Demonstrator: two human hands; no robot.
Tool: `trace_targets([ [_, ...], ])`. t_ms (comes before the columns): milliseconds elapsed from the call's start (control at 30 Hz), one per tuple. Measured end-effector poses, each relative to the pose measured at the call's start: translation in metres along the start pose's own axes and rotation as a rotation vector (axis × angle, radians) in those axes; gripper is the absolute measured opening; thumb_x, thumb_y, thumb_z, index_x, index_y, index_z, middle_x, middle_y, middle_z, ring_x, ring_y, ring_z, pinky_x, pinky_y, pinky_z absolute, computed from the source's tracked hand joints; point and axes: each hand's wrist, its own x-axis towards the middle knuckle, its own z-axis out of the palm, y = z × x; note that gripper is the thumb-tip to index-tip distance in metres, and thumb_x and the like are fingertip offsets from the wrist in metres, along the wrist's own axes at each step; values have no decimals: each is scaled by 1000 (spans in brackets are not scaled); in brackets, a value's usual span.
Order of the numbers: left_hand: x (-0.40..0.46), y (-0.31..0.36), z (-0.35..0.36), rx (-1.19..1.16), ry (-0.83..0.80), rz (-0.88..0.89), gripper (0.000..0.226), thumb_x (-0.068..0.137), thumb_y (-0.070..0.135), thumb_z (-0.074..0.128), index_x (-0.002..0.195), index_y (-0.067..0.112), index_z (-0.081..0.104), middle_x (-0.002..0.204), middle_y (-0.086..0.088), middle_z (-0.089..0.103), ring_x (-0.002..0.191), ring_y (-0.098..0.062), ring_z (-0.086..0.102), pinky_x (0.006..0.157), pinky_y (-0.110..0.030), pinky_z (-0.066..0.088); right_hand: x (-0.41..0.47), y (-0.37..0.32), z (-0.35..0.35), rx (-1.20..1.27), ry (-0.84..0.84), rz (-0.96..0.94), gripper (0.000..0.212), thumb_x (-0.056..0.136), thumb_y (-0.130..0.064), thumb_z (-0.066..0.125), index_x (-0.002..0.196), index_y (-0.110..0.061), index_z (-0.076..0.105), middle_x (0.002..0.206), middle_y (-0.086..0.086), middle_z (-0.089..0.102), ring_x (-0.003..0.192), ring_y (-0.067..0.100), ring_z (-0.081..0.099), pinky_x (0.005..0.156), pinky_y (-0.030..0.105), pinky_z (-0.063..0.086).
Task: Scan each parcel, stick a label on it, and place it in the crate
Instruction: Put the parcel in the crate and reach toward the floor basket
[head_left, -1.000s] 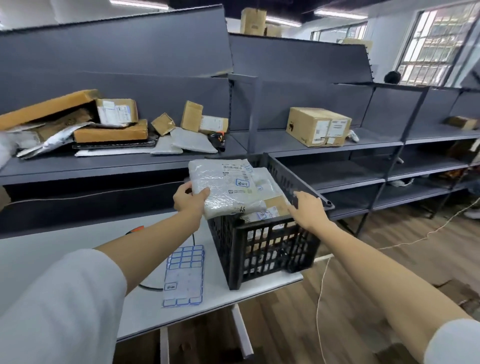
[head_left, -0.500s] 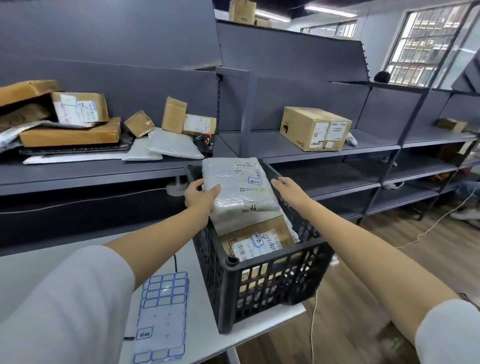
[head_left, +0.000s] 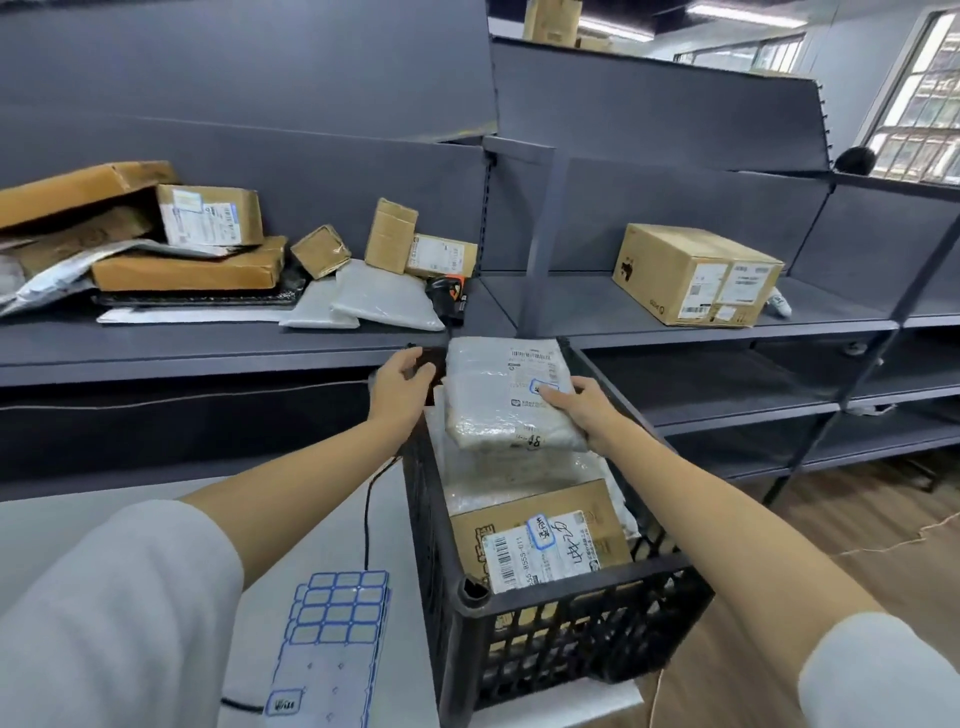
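Observation:
A white plastic-wrapped parcel (head_left: 496, 402) with a shipping label and a small blue-edged sticker lies over the far end of the black crate (head_left: 571, 616). My right hand (head_left: 584, 413) grips its right edge, fingers laid across the sticker. My left hand (head_left: 402, 382) is off the parcel at the crate's far left corner, fingers loosely curled and holding nothing. A labelled cardboard parcel (head_left: 540, 540) and other wrapped parcels lie lower in the crate. A sheet of blue-edged labels (head_left: 332, 623) lies on the white table (head_left: 306, 514) left of the crate.
A black and orange scanner (head_left: 447, 293) rests on the grey shelf (head_left: 208, 348) behind the crate. Several cardboard and bagged parcels (head_left: 208, 249) are piled to the left of the scanner. A large box (head_left: 696, 275) stands on the right shelf. A black cable (head_left: 369, 514) crosses the table.
My left hand has let go of the white parcel and drawn left to the crate corner. My right hand has taken hold of the parcel's right edge, and the parcel sits lower over the crate.

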Motion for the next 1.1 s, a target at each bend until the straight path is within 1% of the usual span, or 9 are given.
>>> trace_targets([
  [100, 6, -9, -12, 90, 94, -26, 35, 95, 19, 51, 130, 16, 54, 134, -3, 54, 122, -18, 50, 95, -24, 37, 15, 23, -6, -108, -3, 5, 69, 85, -10, 71, 137, -8, 26, 124, 13, 54, 97, 25, 62, 66, 29, 54],
  [200, 8, -17, -21, 117, 171, -60, 34, 96, 17, 50, 130, 15, 53, 133, -5, 54, 122, -20, 49, 95, -25, 36, 30, 39, -5, -308, -65, -118, 82, 83, -8, 71, 144, -16, 19, 128, 8, 50, 100, 17, 55, 75, 22, 49],
  [300, 4, -26, -29, 142, 238, -92, 32, 95, 17, 50, 127, 14, 53, 133, -5, 54, 121, -21, 50, 93, -25, 36, 37, 50, -4, -494, -71, -126, 86, 83, -22, 72, 148, -23, 16, 122, 0, 53, 102, 17, 54, 91, 31, 48],
  [400, 0, -32, -35, 184, 285, -103, 33, 95, 16, 49, 128, 13, 53, 133, -6, 54, 121, -22, 50, 95, -27, 37, 41, 53, -5, -622, -28, -67, 85, 80, -36, 70, 146, -25, 17, 126, 8, 56, 114, 28, 53, 101, 44, 44],
  [500, -5, -37, -39, 260, 313, -116, 36, 95, 16, 48, 130, 12, 51, 135, -5, 53, 122, -23, 50, 98, -31, 40, 43, 44, -10, -971, 36, -42, 82, 77, -55, 65, 141, -24, 25, 129, 16, 47, 126, 35, 36, 98, 42, 34],
  [633, -22, -40, -42, 458, 282, -134, 43, 95, 20, 47, 137, 13, 45, 140, -6, 49, 121, -26, 51, 96, -36, 41, 38, 25, -8, -1183, 44, -58, 75, 78, -54, 64, 134, -13, 35, 135, 19, 42, 128, 36, 34, 105, 43, 32],
  [767, -44, -39, -48, 674, 235, -116, 49, 95, 22, 47, 142, 15, 39, 141, -8, 49, 116, -28, 54, 93, -37, 44, 27, 7, 12, -1317, 96, -373, 61, 85, -39, 59, 134, -9, 37, 138, 16, 41, 128, 34, 35, 109, 44, 28],
  [933, -84, -43, -71, 906, 245, -157, 52, 93, 27, 50, 142, 14, 40, 144, -7, 45, 131, -30, 42, 112, -41, 31, -4, -11, 69, -1235, -106, -664, 56, 94, -31, 47, 143, -8, 36, 143, 12, 43, 132, 32, 38, 110, 44, 29],
  [1100, -137, -53, -105, 965, 364, -264, 53, 88, 28, 55, 139, 13, 46, 140, -11, 50, 129, -30, 44, 111, -39, 31, -59, -11, 149, -1145, -362, -894, 52, 94, -29, 46, 140, -7, 42, 135, 11, 51, 128, 31, 43, 107, 41, 32],
])
